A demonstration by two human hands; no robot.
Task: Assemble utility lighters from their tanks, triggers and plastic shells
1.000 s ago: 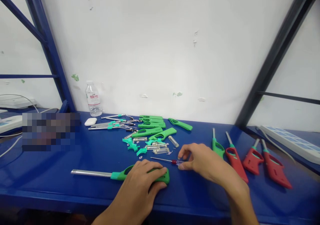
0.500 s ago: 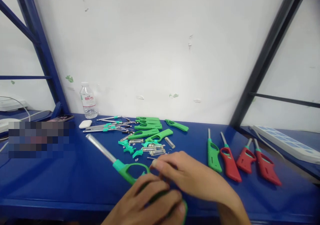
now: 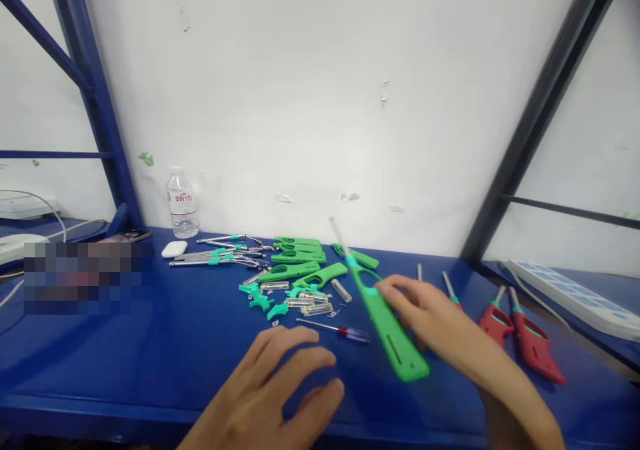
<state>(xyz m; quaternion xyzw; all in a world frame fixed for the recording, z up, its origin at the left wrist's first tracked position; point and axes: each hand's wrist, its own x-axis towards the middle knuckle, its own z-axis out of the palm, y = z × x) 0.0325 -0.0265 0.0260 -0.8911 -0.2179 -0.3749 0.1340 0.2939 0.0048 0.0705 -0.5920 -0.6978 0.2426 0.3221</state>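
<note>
My right hand [image 3: 420, 307] is closed around a green long-necked lighter [image 3: 395, 333], whose metal tube points up and to the left. Over the front of the table my left hand [image 3: 285, 383] is empty, its fingers apart and bent. A small screwdriver [image 3: 350, 333] with a clear and red handle lies between the two hands. Behind it are clear fuel tanks [image 3: 314, 309], teal triggers [image 3: 259, 302] and green lighter shells [image 3: 295, 271]. Several red lighters [image 3: 540, 347] lie at the right, one partly hidden by my right forearm.
Metal lighter tubes with wires [image 3: 220, 257] lie at the back left, near a white case [image 3: 175, 249] and a water bottle [image 3: 183, 203]. A power strip [image 3: 575, 297] is at the far right. Blue posts [image 3: 107, 123] and a white wall bound the blue table [image 3: 125, 363].
The lighter has gone from my left hand to my right and moved to the right. My left hand has let go and opened. The screwdriver now lies in full view on the table.
</note>
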